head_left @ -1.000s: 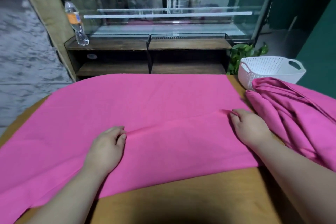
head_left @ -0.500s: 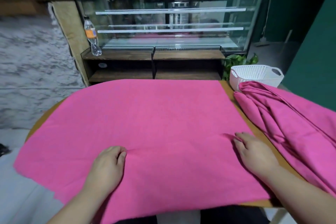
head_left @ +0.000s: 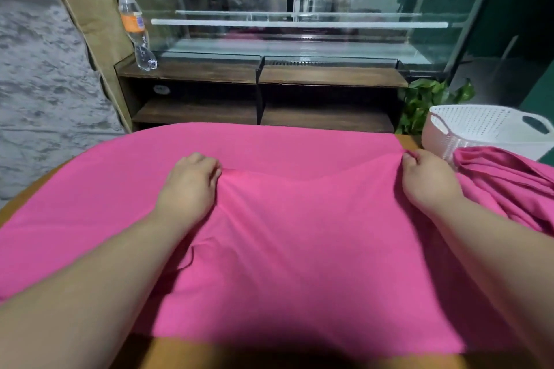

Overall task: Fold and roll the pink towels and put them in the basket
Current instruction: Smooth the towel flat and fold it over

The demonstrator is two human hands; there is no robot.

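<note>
towel (head_left: 299, 234) lies spread over most of the wooden surface (head_left: 209, 353), with a raised fold running between the two hands. left hand (head_left: 189, 186) sits at about 10 o'clock of centre, its fingers (head_left: 209, 166) curled narrow and pinching the cloth into a ridge. right hand (head_left: 428, 180) is at 2 o'clock, at the towel's right edge, fingers bunched tight on the fabric. both forearms cross the lower half and cover parts of the towel.

the towel's left end runs out of frame at 9 o'clock, and a dark shadow hides the near edge at 6 o'clock. a second towel (head_left: 506, 189) lies crumpled at 3 o'clock, cut off by the right border; it laps against the white basket (head_left: 479, 129), whose inside cannot be seen. the whole picture is a little blurred.

only thin strips of the surface show, at 6, 9 and 1 o'clock. beyond it at 12 o'clock stands a glass display case (head_left: 299, 9) over dark wooden shelves (head_left: 269, 93), a bottle (head_left: 135, 27) with an orange label on its left ledge. green leaves (head_left: 428, 99) show behind the basket, a grey marbled wall (head_left: 36, 84) at 10 o'clock.
</note>
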